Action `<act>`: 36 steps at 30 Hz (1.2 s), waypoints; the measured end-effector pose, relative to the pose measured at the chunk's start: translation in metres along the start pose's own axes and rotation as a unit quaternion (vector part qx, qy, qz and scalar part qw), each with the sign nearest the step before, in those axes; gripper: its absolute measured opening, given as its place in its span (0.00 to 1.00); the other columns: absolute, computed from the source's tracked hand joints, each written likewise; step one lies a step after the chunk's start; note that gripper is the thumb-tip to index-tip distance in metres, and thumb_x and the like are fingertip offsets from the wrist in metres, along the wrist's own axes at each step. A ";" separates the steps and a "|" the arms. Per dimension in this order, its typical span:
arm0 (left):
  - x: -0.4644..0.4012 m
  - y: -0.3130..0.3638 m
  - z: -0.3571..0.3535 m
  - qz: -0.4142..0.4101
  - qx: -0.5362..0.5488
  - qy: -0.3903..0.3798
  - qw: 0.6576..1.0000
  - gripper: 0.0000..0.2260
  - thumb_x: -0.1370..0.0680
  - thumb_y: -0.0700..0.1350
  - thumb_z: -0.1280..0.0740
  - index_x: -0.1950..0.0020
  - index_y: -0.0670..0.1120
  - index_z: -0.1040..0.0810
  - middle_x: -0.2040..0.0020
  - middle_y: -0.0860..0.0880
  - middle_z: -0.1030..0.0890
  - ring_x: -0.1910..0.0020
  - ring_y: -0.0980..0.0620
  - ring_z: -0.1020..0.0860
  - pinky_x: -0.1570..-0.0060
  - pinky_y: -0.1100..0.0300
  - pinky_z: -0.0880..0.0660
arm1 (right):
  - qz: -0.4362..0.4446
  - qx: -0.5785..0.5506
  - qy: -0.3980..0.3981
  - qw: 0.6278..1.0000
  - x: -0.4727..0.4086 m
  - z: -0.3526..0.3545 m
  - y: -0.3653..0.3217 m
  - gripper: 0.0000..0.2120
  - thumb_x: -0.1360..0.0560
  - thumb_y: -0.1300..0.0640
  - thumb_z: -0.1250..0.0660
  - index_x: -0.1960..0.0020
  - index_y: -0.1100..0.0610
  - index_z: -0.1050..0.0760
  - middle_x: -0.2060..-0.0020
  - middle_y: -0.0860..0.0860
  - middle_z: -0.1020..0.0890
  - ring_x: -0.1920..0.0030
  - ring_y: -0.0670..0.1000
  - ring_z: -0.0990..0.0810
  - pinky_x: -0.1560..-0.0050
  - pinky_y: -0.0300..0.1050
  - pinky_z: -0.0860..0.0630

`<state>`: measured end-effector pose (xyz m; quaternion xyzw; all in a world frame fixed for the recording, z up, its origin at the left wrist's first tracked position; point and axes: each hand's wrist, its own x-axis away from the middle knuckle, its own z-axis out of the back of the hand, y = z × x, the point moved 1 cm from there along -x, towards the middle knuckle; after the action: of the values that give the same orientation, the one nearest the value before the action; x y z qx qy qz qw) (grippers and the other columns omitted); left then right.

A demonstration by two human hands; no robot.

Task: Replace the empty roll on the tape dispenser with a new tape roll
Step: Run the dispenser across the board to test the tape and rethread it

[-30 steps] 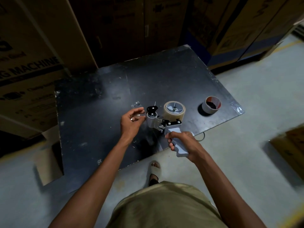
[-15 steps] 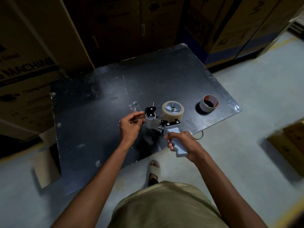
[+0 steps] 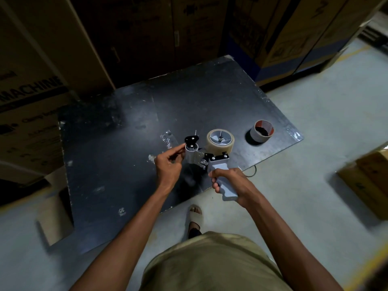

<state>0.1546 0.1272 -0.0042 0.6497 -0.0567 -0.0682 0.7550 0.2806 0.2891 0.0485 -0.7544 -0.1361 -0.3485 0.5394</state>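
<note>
A grey tape dispenser (image 3: 212, 162) is held above the black table (image 3: 117, 156). My right hand (image 3: 230, 182) is wrapped around its grey handle. A full tan tape roll (image 3: 220, 141) sits on the dispenser's hub. My left hand (image 3: 168, 164) pinches at the dispenser's front roller, where the clear tape end lies. An empty cardboard core (image 3: 262, 131) with a red-printed inside stands on the table to the right, apart from both hands.
A crumpled scrap of clear tape (image 3: 167, 139) lies on the table beyond my left hand. Tall cardboard boxes (image 3: 31, 85) stand behind and to the left. Another box (image 3: 369, 181) sits on the floor at right. My sandalled foot (image 3: 195, 217) is below the table's near edge.
My left hand has moved right from beside the dispenser and closed its fingertips against the front roller. My right hand has kept its hold on the handle.
</note>
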 end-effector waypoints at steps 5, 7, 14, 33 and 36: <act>0.006 0.000 -0.003 -0.002 -0.015 -0.038 0.999 0.29 0.26 0.24 0.36 0.35 0.53 0.23 0.38 0.49 0.18 0.40 0.55 0.18 0.39 0.63 0.23 | -0.001 -0.016 0.006 1.000 -0.001 0.002 -0.002 0.08 0.26 0.62 0.29 0.49 0.66 0.20 0.66 0.55 0.18 0.69 0.49 0.21 0.68 0.40 0.23; 0.008 0.000 -0.003 0.002 0.009 -0.061 0.998 0.31 0.27 0.22 0.39 0.31 0.50 0.25 0.35 0.48 0.20 0.38 0.55 0.19 0.38 0.61 0.23 | -0.001 -0.017 0.009 1.000 -0.002 0.002 -0.002 0.08 0.26 0.62 0.28 0.49 0.66 0.21 0.66 0.55 0.18 0.69 0.49 0.21 0.68 0.40 0.23; 0.026 0.014 -0.017 0.078 0.096 -0.090 0.988 0.36 0.25 0.23 0.44 0.19 0.46 0.46 0.31 0.53 0.31 0.45 0.73 0.22 0.51 0.75 0.26 | -0.010 -0.059 0.019 0.998 -0.008 0.002 0.000 0.09 0.25 0.62 0.28 0.48 0.66 0.21 0.65 0.56 0.18 0.68 0.49 0.21 0.70 0.39 0.23; -0.078 0.005 0.011 0.041 -0.015 -0.051 0.998 0.20 0.26 0.29 0.30 0.35 0.41 0.22 0.58 0.50 0.17 0.58 0.59 0.19 0.51 0.63 0.21 | -0.021 -0.079 -0.070 0.994 -0.062 -0.006 -0.036 0.09 0.25 0.61 0.30 0.47 0.64 0.21 0.65 0.54 0.20 0.68 0.49 0.23 0.71 0.37 0.24; -0.094 0.007 0.017 0.044 -0.019 -0.043 0.998 0.19 0.26 0.31 0.29 0.36 0.43 0.21 0.58 0.48 0.17 0.55 0.52 0.19 0.46 0.55 0.21 | -0.011 -0.070 -0.081 0.994 -0.077 -0.011 -0.048 0.09 0.27 0.60 0.29 0.49 0.64 0.20 0.65 0.54 0.20 0.68 0.49 0.23 0.70 0.37 0.24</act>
<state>0.0591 0.1280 0.0058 0.6288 -0.1165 -0.0639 0.7661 0.1931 0.3106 0.0327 -0.8145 -0.1629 -0.3009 0.4685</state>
